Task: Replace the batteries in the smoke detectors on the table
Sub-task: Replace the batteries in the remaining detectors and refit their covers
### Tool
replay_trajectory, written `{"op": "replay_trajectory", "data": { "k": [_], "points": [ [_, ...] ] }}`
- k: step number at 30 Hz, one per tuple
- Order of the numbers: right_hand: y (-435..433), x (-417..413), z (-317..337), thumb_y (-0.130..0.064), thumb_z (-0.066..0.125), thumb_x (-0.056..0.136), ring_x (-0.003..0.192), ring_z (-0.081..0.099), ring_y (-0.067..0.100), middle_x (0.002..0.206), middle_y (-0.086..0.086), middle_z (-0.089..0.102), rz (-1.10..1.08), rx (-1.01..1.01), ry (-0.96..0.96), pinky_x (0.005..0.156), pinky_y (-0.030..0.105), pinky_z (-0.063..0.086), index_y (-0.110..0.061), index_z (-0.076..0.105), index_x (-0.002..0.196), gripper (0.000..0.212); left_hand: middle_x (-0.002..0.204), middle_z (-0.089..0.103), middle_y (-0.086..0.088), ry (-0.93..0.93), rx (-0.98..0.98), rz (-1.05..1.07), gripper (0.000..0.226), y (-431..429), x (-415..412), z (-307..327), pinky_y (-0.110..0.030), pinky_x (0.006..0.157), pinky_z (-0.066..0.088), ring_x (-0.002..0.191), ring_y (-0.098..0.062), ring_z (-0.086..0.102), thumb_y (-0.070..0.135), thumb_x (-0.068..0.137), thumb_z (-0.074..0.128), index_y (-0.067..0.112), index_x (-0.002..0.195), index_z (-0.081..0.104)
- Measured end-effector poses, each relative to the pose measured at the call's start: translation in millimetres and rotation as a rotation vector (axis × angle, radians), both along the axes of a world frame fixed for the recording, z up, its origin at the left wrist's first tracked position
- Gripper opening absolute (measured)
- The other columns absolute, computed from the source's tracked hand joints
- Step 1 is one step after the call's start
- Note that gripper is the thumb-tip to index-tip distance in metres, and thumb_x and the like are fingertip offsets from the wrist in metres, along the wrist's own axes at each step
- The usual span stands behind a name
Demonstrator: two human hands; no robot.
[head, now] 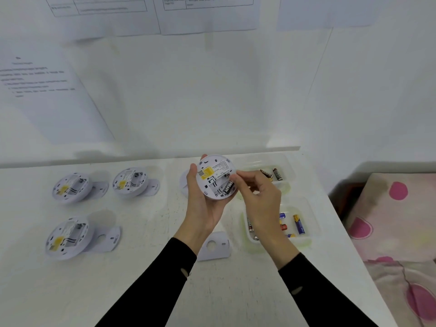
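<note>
The left hand [200, 206] curls round the rim of a smoke detector [213, 175], holding it back-up above the far middle of the table [146, 279]. The right hand [262, 197] has thumb and forefinger bent together, pinching the end of a black battery [228, 187] that sits in the detector's open compartment. Two clear trays of batteries, the far tray [289, 161] and the near tray [304, 206], lie on the right, and a loose mounting plate [215, 246] lies near the wrists.
</note>
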State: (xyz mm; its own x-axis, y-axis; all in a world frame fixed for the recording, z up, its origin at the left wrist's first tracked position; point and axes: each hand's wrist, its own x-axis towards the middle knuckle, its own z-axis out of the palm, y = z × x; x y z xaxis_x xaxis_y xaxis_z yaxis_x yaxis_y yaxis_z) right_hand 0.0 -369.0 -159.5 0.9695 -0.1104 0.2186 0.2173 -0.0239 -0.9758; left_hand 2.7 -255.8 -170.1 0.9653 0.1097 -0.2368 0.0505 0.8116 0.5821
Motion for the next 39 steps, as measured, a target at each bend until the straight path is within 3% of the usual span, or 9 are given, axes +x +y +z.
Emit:
{"op": "replay_trajectory", "data": {
  "k": [8,11,14,16,22,24,27,31,39],
  "points": [
    [6,5,-4,-0.026,0.073,0.085,0.080,0.061,0.003,0.084,-0.016,0.070,-0.088,0.020,-0.009,0.075,0.027,0.048,-0.022,0.070,0.089,0.007,0.136,0.059,-0.017,-0.018,0.000,0.067,0.050,-6,0,2,-0.054,0.106,0.042,0.116,-0.034,0.060,0.051,0.098,0.043,0.027,0.142,0.050],
    [10,8,-13,-0.029,0.073,0.085,0.087,0.057,0.009,0.091,-0.009,0.062,-0.133,-0.068,-0.072,0.075,0.016,0.041,-0.022,0.071,0.090,0.009,0.132,0.061,-0.015,-0.023,0.003,0.093,0.049,-8,-1,4,-0.051,0.100,0.048,0.114,-0.032,0.060,0.050,0.099,0.041,0.028,0.142,0.050],
    [18,5,-25,-0.044,0.059,0.092,0.102,0.045,0.010,0.107,-0.005,0.053,-0.180,-0.298,-0.136,0.087,0.022,0.037,-0.023,0.070,0.099,0.024,0.127,0.063,-0.013,-0.015,0.004,0.143,0.050,-9,0,3,-0.043,0.086,0.055,0.110,-0.028,0.060,0.053,0.098,0.042,0.029,0.142,0.050],
    [26,-2,-32,-0.052,0.041,0.095,0.109,0.042,0.013,0.117,-0.006,0.053,-0.224,-0.519,-0.159,0.088,0.032,0.035,-0.029,0.066,0.108,0.036,0.125,0.063,-0.013,0.000,0.015,0.166,0.051,-10,1,3,-0.045,0.092,0.053,0.107,-0.027,0.061,0.055,0.097,0.042,0.028,0.139,0.053],
    [21,-7,-44,-0.049,0.023,0.101,0.118,0.045,0.025,0.138,-0.003,0.054,-0.229,-1.084,-0.299,0.093,0.045,0.027,-0.035,0.059,0.128,0.046,0.135,0.060,-0.016,0.068,0.024,0.183,0.059,1,3,-5,-0.038,0.078,0.059,0.105,-0.029,0.065,0.060,0.095,0.045,0.023,0.140,0.052],
    [11,3,-38,-0.051,0.019,0.101,0.120,0.042,0.024,0.141,-0.005,0.050,-0.147,-1.113,-0.325,0.095,0.045,0.022,-0.040,0.058,0.128,0.049,0.139,0.056,-0.018,0.058,0.024,0.183,0.060,10,2,-11,-0.042,0.084,0.058,0.111,-0.031,0.062,0.058,0.095,0.046,0.021,0.142,0.050],
    [-12,48,-27,-0.040,0.033,0.100,0.118,0.044,0.021,0.132,-0.005,0.054,-0.027,-0.903,-0.118,0.096,0.035,0.022,-0.032,0.056,0.129,0.038,0.139,0.057,-0.016,0.030,-0.031,0.194,0.055,20,4,-14,-0.053,0.098,0.050,0.122,-0.034,0.058,0.054,0.096,0.048,0.022,0.141,0.052],
    [-47,119,-20,-0.005,0.045,0.097,0.115,0.055,0.022,0.123,0.004,0.062,0.367,-1.083,0.155,0.097,0.029,0.041,-0.019,0.067,0.117,0.033,0.141,0.056,-0.016,0.007,-0.101,0.156,0.060,24,5,-13,-0.057,0.100,0.046,0.130,-0.039,0.052,0.054,0.092,0.054,0.022,0.142,0.050],
    [-43,155,-30,-0.023,0.068,0.087,0.099,0.062,0.016,0.110,-0.008,0.070,0.612,-1.384,0.246,0.095,0.033,0.050,-0.022,0.076,0.102,0.017,0.139,0.056,-0.020,0.020,-0.180,0.121,0.063,21,7,-16,-0.054,0.091,0.052,0.128,-0.043,0.052,0.055,0.090,0.057,0.018,0.141,0.052]
  ]
}}
